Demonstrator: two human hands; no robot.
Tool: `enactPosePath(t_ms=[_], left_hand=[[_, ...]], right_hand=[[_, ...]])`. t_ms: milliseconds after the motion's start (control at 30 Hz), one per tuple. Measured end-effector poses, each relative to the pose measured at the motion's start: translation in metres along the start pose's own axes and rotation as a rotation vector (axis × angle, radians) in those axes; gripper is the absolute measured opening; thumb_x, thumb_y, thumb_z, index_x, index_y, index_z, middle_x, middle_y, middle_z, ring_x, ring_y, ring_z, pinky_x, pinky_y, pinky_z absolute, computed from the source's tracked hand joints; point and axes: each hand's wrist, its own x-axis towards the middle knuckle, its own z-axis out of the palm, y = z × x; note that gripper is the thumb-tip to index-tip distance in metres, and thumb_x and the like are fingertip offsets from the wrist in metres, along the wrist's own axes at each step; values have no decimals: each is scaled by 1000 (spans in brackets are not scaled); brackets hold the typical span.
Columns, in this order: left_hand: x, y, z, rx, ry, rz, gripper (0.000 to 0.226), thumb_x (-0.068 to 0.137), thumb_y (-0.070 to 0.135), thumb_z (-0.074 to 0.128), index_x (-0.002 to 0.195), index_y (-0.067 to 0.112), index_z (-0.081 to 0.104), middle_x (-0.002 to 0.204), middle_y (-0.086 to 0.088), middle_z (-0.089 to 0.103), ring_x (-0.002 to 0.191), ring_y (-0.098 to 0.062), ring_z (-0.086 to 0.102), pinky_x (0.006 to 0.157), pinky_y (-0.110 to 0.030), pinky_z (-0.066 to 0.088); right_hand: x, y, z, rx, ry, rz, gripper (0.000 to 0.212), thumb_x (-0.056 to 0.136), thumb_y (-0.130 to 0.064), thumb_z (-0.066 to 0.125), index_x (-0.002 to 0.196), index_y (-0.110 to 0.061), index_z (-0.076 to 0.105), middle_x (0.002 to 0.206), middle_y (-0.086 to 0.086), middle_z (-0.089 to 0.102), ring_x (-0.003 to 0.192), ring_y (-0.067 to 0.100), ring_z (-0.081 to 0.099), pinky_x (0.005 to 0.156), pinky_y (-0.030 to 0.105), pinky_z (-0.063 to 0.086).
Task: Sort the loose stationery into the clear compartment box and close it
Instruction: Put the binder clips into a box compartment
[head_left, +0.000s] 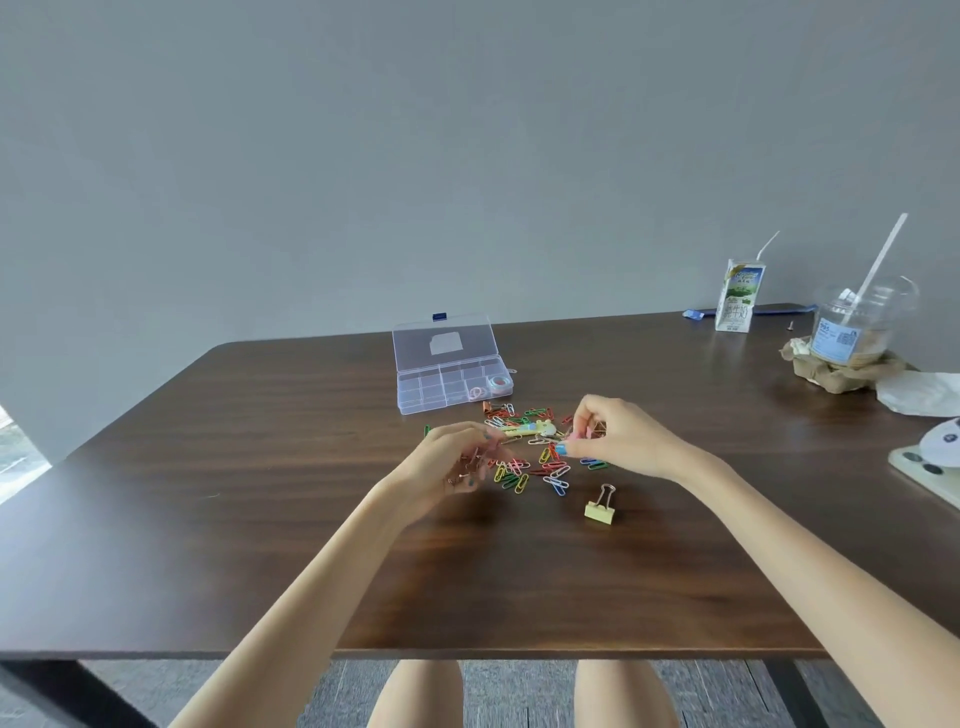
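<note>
We see 2 hands over the paper clip pile (535, 462) on the worktop (260, 467). The left hand (457, 457) curls round rose-gold clips (465, 467), and the right hand (618, 436) pinches a small pink piece (575, 435). The clear compartment box (447, 384) sits open just behind the pile, with a yellow binder clip (601, 505) nearer us.

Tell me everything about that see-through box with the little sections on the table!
The clear plastic compartment box is a flat rectangle, lying open. Its lid tilts up at the back, with a small blue latch on top and a pale label. Most little sections look empty; the right end holds pink rings and a small round roll. It rests on the dark wooden table behind the coloured paper clips. No hand touches it.
</note>
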Motion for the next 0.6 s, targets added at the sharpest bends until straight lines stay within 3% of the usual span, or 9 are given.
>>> enactPosePath(t_ms=[100, 200, 300, 433, 600], left_hand=[[-5, 0, 19, 183, 14, 55, 25, 92, 4, 39, 92, 9, 63, 73, 4, 66, 51, -10, 42, 43, -17, 31], [-6, 0, 41, 352, 23, 132, 24, 86, 2, 38, 80, 12, 59, 76, -2, 63, 49, -7, 44, 45, -16, 34], [-9, -5, 56, 685, 85, 231, 18, 82, 22, 41, 71, 18, 54, 71, 4, 63, 74, -18, 56, 72, -31, 45], [-22, -14, 79, 1228, 216, 408, 47, 88, 66, 38, 75, 22, 46, 65, 4, 55, 63, -18, 49, 62, -33, 37], [-23, -18, 98, 1377, 224, 493, 58, 75, 81, 40, 82, 24, 49, 76, 7, 60, 67, -17, 53, 59, -32, 33]], right_hand=[[-5, 8, -4, -28, 17, 29, 28, 77, -46, 69, 85, -24, 54, 85, -7, 64, 64, 11, 51, 63, 33, 39], [-11, 14, -6, -36, 44, 46, 26, 76, -45, 67, 84, -25, 54, 87, -6, 65, 77, 17, 59, 67, 36, 44], [-18, 18, -7, -42, 64, 51, 27, 77, -45, 68, 86, -23, 54, 85, -9, 64, 74, 15, 57, 67, 36, 43], [-25, 25, -12, -58, 81, 53, 28, 77, -47, 67, 86, -24, 54, 87, -7, 65, 77, 16, 58, 65, 35, 43], [-31, 33, -17, -67, 85, 38, 27, 79, -45, 66, 88, -24, 54, 86, -8, 63, 73, 13, 56, 61, 32, 39]])
